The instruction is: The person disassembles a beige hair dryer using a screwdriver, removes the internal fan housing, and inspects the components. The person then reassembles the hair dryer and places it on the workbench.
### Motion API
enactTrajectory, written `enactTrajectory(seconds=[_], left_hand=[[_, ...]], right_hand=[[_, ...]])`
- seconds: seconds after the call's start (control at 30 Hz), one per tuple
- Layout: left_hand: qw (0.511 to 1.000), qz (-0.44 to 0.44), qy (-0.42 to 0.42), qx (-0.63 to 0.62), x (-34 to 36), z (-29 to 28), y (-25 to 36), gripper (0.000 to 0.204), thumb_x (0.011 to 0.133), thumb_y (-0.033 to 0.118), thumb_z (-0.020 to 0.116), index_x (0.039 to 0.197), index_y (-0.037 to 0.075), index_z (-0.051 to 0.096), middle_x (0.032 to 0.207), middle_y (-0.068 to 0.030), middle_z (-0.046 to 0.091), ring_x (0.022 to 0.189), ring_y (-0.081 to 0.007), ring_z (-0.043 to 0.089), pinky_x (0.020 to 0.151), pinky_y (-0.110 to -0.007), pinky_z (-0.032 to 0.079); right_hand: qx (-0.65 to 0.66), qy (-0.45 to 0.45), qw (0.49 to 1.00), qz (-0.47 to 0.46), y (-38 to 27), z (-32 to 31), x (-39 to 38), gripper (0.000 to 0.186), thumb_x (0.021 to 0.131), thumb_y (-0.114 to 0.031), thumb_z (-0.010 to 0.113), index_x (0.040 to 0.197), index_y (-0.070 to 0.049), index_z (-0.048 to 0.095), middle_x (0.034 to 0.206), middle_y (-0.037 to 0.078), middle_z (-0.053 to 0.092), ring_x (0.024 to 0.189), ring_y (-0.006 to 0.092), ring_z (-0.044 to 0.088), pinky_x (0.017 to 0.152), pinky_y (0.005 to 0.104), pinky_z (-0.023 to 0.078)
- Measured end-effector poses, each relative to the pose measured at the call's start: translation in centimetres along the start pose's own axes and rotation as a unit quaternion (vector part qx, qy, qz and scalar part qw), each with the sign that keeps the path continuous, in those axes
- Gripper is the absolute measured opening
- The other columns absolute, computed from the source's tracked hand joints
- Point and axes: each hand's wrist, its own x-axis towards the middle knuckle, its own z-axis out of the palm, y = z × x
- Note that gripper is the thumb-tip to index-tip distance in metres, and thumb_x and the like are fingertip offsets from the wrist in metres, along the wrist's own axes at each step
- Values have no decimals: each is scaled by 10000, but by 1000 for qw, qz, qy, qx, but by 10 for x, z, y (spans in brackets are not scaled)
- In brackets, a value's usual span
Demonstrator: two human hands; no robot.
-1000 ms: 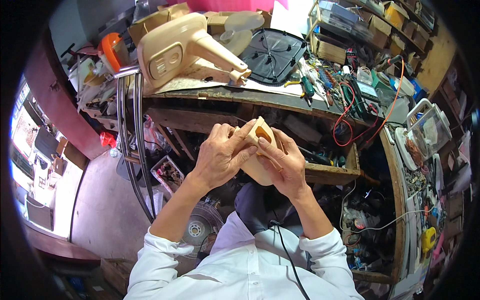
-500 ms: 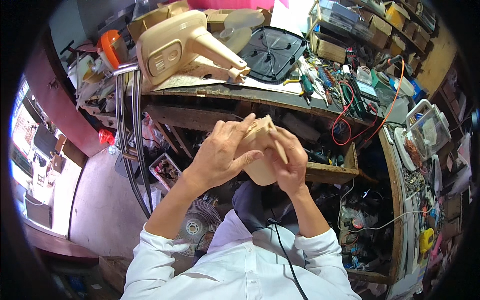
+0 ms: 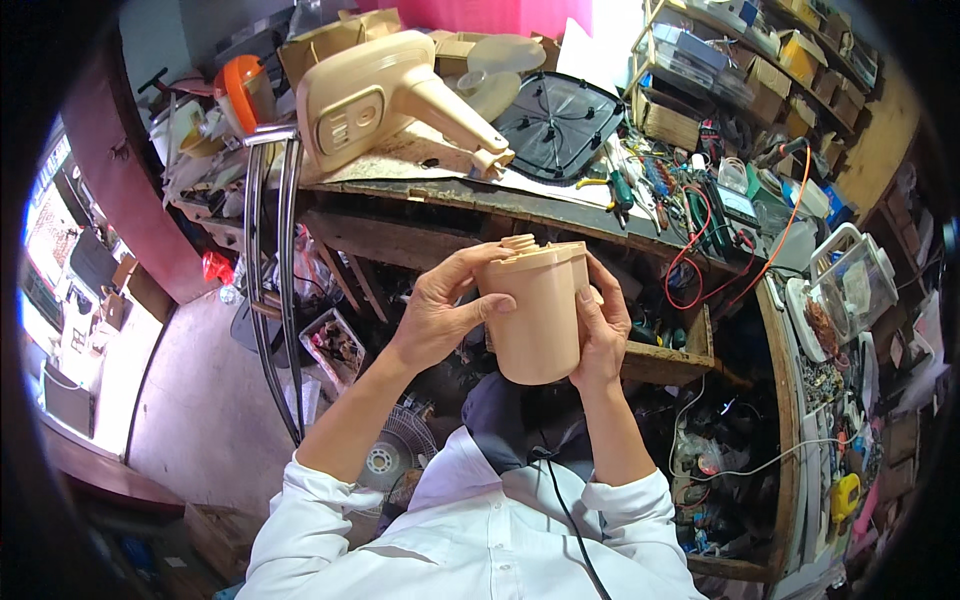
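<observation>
Clutter covers the bench [image 3: 560,205] from edge to edge. A big beige fan housing [image 3: 385,100] lies near its left end, with its long neck pointing toward the middle. A black square grille [image 3: 560,122] lies just beside the neck, closer to the back edge. Red wires [image 3: 700,250] and small tools are spread over the right part. A clear box [image 3: 850,285] sits at the far right. A curved metal tube [image 3: 268,260] stands in front of the left end of the bench. A small round fan [image 3: 385,462] lies on the floor below.

Nothing stands between the hands and the bench. A beige plastic cup-shaped part [image 3: 538,310] is held up in the air, in front of the front edge of the bench. The left hand [image 3: 440,315] grips its left side, with the thumb across the front wall and the fingers curled over the top rim. The right hand [image 3: 600,335] presses flat on its right side, fingers pointing up along the wall.
</observation>
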Motion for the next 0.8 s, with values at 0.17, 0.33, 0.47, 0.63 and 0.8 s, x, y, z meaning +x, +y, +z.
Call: enactTrajectory(seconds=[0.17,0.33,0.47,0.63,0.8], left_hand=[[999,18,28,30,-5,10,3,531,901,141,803,1388,57,610,1411,-98,621,1257,-188,595,1088,-349,479],[997,49,36,47,-16,2,-7,545,884,204,831,1372,70,627,1471,-114,567,1260,-184,597,1074,-360,493],[998,50,33,17,-20,7,-9,972,843,441,852,1600,111,338,1628,-129,365,1344,-190,508,1077,-360,475],[977,-92,91,-171,-30,6,-4,936,937,753,527,1615,155,289,1670,-118,309,1468,-315,421,1168,-495,394],[910,-242,36,-335,-51,3,0,919,928,777,498,1605,181,318,1574,-88,468,1417,-328,490,1083,-560,478]], right_hand=[[16,25,1000,0,-2,7,-7,443,1034,-55,572,1474,-40,526,1160,107,726,1024,162,702,903,319,586],[-34,-5,999,-31,4,3,-10,498,1034,-60,585,1521,-61,482,1239,120,707,1044,158,694,920,295,566],[-84,-70,989,-94,11,3,-11,567,1049,-62,561,1587,-93,387,1409,159,609,1237,200,613,1063,346,484],[-107,-135,977,-126,17,8,-7,773,1002,-132,663,1647,-150,236,1528,189,491,1386,272,498,1170,424,362],[-62,-199,972,-104,22,10,-6,766,1000,-174,664,1643,-130,251,1584,164,447,1458,264,436,1202,415,332]])
